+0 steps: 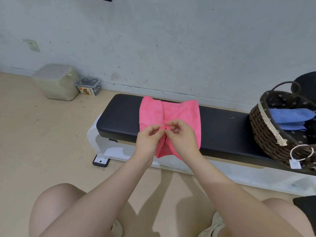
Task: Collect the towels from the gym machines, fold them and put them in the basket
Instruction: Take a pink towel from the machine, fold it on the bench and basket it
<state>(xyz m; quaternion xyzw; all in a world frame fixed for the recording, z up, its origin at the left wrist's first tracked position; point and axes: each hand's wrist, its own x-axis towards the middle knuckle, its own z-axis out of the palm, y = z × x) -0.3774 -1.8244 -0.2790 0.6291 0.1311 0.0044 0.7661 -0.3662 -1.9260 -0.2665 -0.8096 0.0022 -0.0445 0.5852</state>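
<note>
A pink towel [153, 113] lies across the black padded gym bench [222, 127], its near edge hanging over the front. My left hand [148, 142] and my right hand [183, 137] meet at the middle of the towel, and both pinch a raised fold of the cloth between thumb and fingers. A dark woven basket [261, 132] with a lace trim and handle stands on the bench's right end. Folded blue towels [290, 117] lie inside it.
A white bench frame [95, 139] sits on the beige floor close to a grey wall. A pale plastic container [56, 81] and a small clear box [89, 86] stand on the floor at the left by the wall. My knees are at the bottom.
</note>
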